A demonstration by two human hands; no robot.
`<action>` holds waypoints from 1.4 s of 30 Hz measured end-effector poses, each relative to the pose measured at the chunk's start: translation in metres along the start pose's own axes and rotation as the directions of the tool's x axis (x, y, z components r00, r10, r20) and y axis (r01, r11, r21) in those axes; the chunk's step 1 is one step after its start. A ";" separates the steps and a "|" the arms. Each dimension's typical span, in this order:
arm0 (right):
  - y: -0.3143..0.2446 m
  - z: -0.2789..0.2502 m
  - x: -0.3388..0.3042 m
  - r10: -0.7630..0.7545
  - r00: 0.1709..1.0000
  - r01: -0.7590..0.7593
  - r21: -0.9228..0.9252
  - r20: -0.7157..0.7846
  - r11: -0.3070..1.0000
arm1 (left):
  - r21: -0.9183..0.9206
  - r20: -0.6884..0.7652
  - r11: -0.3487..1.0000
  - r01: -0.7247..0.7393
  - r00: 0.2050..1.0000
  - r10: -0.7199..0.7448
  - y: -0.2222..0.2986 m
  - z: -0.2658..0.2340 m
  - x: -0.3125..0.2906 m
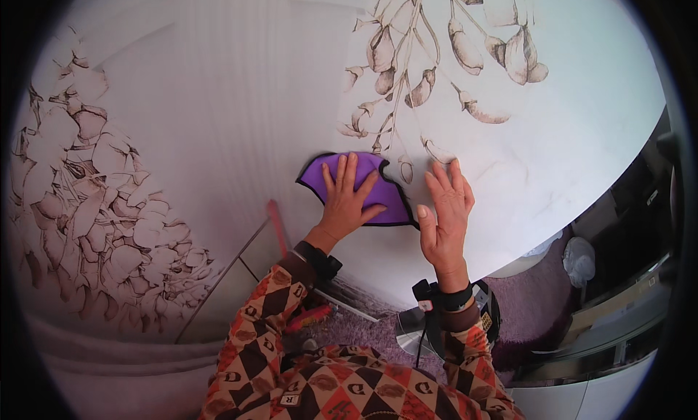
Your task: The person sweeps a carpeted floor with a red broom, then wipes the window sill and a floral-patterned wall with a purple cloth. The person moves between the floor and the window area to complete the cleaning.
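Note:
A flat purple fabric piece (378, 191) with black edging and a curved notch on its right side lies on a white surface printed with brown flowers (276, 122). My left hand (349, 200) rests on it, palm down, with the fingers spread. Just to the right of the fabric is my right hand (446, 220), its fingers stretched out and holding nothing. Its fingertips are near the printed flower; whether they touch the surface I cannot tell. Each wrist wears a black strap with a small device.
Below the surface's near edge is a purple shaggy rug (527, 296). A dark round-based object (486, 311) stands beside my right wrist. Farther right are a clear plastic bag (579, 261) and a glossy-edged cabinet (611, 347). A pinkish strip (276, 224) shows left of my left wrist.

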State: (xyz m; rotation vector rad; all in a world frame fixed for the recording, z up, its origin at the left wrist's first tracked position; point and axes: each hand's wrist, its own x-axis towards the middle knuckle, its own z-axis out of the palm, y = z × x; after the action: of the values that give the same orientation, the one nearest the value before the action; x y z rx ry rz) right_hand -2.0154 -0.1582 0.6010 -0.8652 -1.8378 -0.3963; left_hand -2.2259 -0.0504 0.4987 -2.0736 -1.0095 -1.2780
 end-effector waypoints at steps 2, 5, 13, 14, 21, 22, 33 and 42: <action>-0.002 0.002 0.011 -0.005 1.000 0.006 0.022 -0.028 1.000 | -0.020 -0.075 1.000 -0.013 0.997 0.011 -0.019 -0.016 0.031; -0.002 0.008 0.018 -0.003 0.997 0.006 0.050 -0.072 0.999 | 0.000 -0.112 0.998 -0.058 0.992 0.057 -0.050 -0.033 0.057; -0.001 0.029 -0.015 0.012 1.000 -0.012 0.046 -0.006 0.999 | -0.013 -0.067 0.994 0.106 0.992 -0.107 -0.079 0.019 -0.053; -0.002 0.029 -0.018 0.013 1.000 -0.014 0.035 0.009 0.999 | -0.029 -0.063 0.992 0.121 0.990 -0.123 -0.077 0.026 -0.074; 0.003 0.011 -0.006 0.008 1.000 -0.008 0.005 -0.006 1.000 | -0.089 -0.127 0.990 0.106 0.985 -0.116 -0.038 0.021 -0.034; 0.002 0.014 0.001 0.009 1.000 -0.009 0.030 -0.022 1.000 | -0.063 -0.149 0.995 0.073 0.986 -0.082 -0.039 0.010 -0.013; 0.018 0.004 -0.049 0.062 0.997 -0.063 0.036 0.037 0.997 | -0.085 0.081 0.996 -0.017 0.996 0.024 0.029 0.047 -0.092; 0.052 -0.072 -0.022 -0.048 0.999 0.049 0.065 -0.011 0.997 | -0.143 -0.121 0.989 0.022 0.992 -0.040 0.118 0.027 0.042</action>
State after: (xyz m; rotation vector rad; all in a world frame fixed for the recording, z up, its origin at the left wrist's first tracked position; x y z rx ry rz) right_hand -1.9259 -0.1755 0.6053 -0.7741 -1.8557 -0.3684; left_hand -2.1056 -0.0874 0.5208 -2.0592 -0.9236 -1.5141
